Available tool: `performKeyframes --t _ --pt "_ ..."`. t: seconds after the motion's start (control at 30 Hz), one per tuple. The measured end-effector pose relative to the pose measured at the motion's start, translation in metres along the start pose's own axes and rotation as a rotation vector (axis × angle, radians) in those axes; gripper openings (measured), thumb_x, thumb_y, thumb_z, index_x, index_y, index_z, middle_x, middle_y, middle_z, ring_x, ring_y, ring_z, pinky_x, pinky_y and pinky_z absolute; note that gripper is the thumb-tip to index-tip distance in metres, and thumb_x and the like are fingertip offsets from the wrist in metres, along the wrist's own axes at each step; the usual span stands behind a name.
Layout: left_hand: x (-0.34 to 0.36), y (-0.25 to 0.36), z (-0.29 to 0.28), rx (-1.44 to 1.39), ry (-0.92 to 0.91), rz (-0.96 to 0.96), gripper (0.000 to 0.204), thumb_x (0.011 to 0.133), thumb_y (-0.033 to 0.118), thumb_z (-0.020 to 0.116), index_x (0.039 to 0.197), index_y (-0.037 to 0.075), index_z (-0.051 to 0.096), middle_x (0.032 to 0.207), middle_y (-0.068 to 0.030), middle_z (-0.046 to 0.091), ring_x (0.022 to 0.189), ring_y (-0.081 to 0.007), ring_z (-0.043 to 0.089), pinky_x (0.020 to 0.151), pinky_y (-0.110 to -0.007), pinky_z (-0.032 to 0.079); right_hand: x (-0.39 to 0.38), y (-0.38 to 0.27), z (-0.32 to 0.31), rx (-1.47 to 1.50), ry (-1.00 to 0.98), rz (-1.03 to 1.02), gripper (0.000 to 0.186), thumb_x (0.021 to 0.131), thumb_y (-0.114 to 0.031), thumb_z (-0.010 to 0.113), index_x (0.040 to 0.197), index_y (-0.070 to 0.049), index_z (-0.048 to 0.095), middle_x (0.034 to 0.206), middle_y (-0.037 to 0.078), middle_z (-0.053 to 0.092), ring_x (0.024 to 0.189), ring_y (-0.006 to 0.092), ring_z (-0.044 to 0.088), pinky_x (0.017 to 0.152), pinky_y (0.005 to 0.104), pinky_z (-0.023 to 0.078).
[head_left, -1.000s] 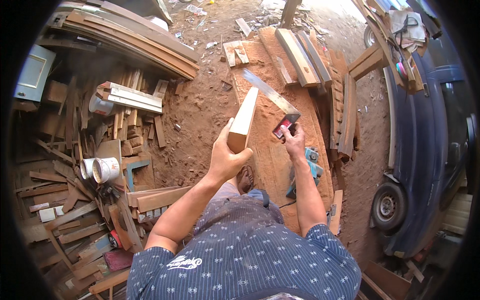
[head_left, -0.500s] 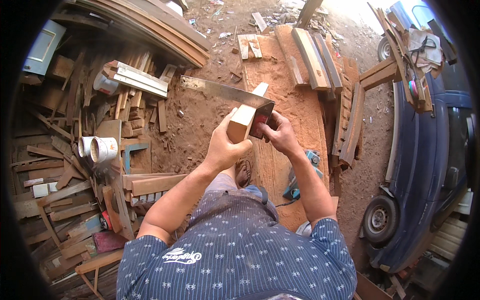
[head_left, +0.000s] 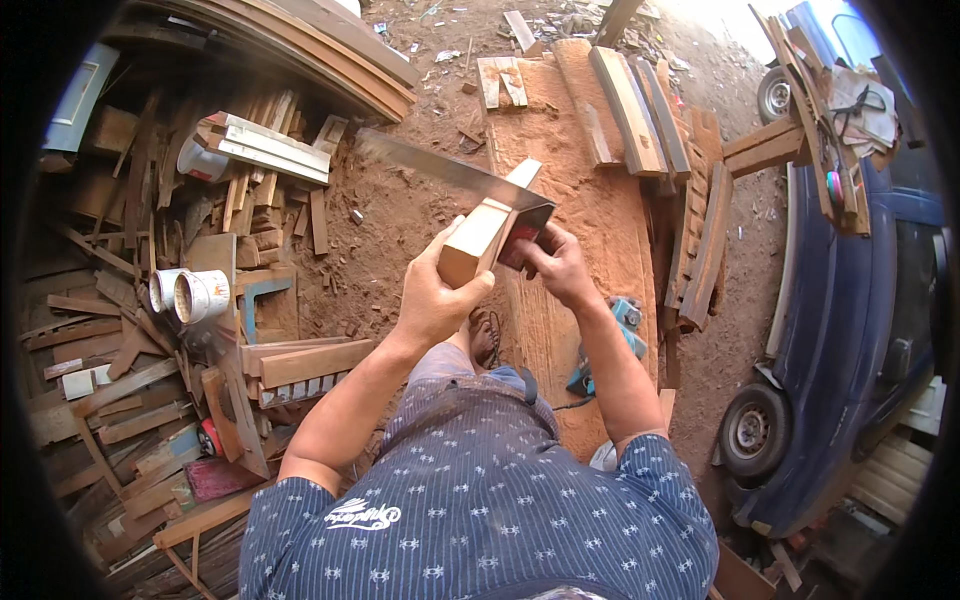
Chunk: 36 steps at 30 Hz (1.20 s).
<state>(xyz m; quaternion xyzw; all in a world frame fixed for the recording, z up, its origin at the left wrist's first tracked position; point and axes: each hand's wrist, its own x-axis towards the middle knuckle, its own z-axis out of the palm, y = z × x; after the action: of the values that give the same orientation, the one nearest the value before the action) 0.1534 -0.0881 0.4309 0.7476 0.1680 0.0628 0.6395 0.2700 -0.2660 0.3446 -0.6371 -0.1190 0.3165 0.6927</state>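
The wooden block (head_left: 478,238) sat gripped in the left hand (head_left: 432,300), raised above a long plank (head_left: 560,250) on the dirt. The right hand (head_left: 556,264) clasped a handsaw (head_left: 450,172) whose blade crossed the block's top. Scrap timber (head_left: 150,330) lay heaped well apart at left.

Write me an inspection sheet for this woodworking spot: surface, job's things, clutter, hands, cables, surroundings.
Surface: bare reddish dirt ground with a wide plank lying on it.
Job's things: pale wooden block held up; handsaw blade laid across its top.
Clutter: heap of timber offcuts at left, two white tins, blue power tool on the plank.
Hands: left hand grips the block; right hand grips the saw handle.
Cables: dark cord near the power tool.
Surroundings: blue vehicle at right, stacked boards beyond.
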Motion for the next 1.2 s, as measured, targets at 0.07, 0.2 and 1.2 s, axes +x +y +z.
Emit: performKeyframes --t 0.07,0.2,1.2 --pt "0.006 0.003 -0.007 0.001 -0.003 0.005 0.072 0.079 0.014 0.074 0.141 -0.012 0.049 0.130 -0.0224 0.064 0.126 -0.0247 0.058 0.109 -0.035 0.043 0.016 0.020 -0.021 0.026 0.106 0.016 0.019 0.096 -0.013 0.071 0.111 -0.003 0.067 0.088 0.006 0.072 0.069 0.0105 0.064 0.056 0.0258 0.050" --pt "0.019 0.005 -0.024 0.001 -0.007 0.007 0.071 0.079 0.013 0.073 0.140 -0.012 0.049 0.130 -0.0216 0.064 0.125 -0.0240 0.058 0.109 -0.036 0.043 0.060 0.059 -0.072 -0.064 0.174 0.123 0.026 0.096 -0.013 0.070 0.119 -0.003 0.065 0.088 0.004 0.070 0.067 0.0088 0.061 0.057 0.0260 0.052" --pt "0.109 0.040 -0.058 -0.007 -0.154 -0.134 0.076 0.075 0.013 0.070 0.140 -0.016 0.046 0.131 -0.0238 0.063 0.125 -0.0253 0.059 0.109 -0.037 0.043 0.160 0.110 -0.104 -0.014 0.236 0.304 0.028 0.094 -0.017 0.073 0.119 -0.005 0.066 0.095 0.004 0.070 0.069 0.0118 0.064 0.058 0.0283 0.056"
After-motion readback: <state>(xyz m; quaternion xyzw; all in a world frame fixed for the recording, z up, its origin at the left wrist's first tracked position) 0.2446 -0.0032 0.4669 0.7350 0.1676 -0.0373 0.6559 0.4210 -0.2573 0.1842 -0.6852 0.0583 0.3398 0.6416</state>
